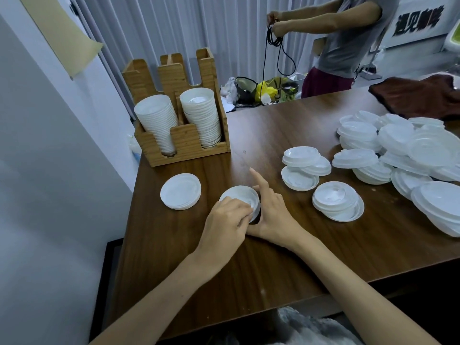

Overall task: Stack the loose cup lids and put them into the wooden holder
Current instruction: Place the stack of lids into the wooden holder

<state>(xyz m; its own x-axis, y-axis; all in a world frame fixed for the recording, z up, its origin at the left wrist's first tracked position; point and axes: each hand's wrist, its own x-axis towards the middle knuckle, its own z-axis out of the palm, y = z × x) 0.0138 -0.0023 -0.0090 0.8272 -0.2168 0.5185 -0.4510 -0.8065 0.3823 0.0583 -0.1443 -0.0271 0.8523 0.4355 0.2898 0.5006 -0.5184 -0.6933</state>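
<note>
White plastic cup lids, nested into a short round stack (245,196), sit on the dark wood-grain surface (249,270) between the person's two hands. The left hand (224,222) covers the stack's near edge, its fingers (240,210) curled over the rim and pinching it. The right hand (272,215) cups the stack's other side with its lower fingers curled round it, while its index finger points up, free.

Just to the left, apart from both hands, lies a second flat stack of white lids (180,191). Behind that stands the slotted light wooden holder (185,143). Its front bays already carry a left column of white lids (159,120) and a right column of white lids (201,115), both tall.

The job looks partly done. To the right, a small tumbled pile of lids (302,165), a low fanned pile of lids (337,204) and a large loose heap of translucent white lids (410,150) are not yet nested or carried to the holder. A dark brown cloth (418,98) lies at the far corner.
</note>
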